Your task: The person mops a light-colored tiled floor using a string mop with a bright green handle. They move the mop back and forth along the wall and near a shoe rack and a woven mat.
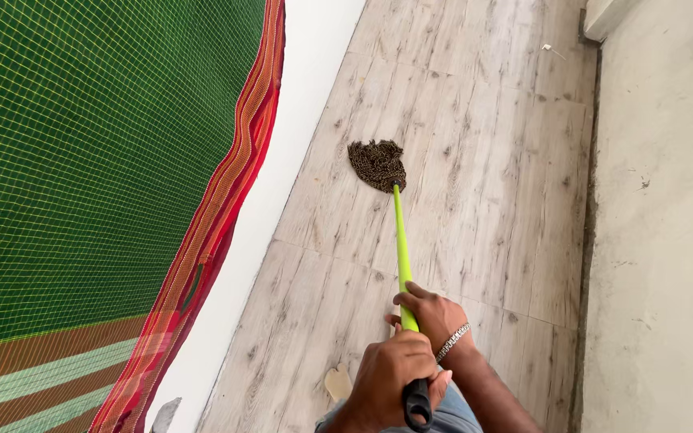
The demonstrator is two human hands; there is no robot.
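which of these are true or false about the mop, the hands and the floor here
1. Both hands grip the mop handle. True.
2. The handle is red. False: it is bright yellow-green with a black end grip.
3. The mop head rests on the wood-look tile floor. True.
4. The left hand wears the metal bracelet. False: it is on the right hand's wrist.
5. The green checked cloth lies right of the mop. False: it is left.

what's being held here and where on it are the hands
A mop with a lime-green handle. The left hand grips the black top end of the handle; the right hand, wearing a bracelet, grips the green shaft just below it.
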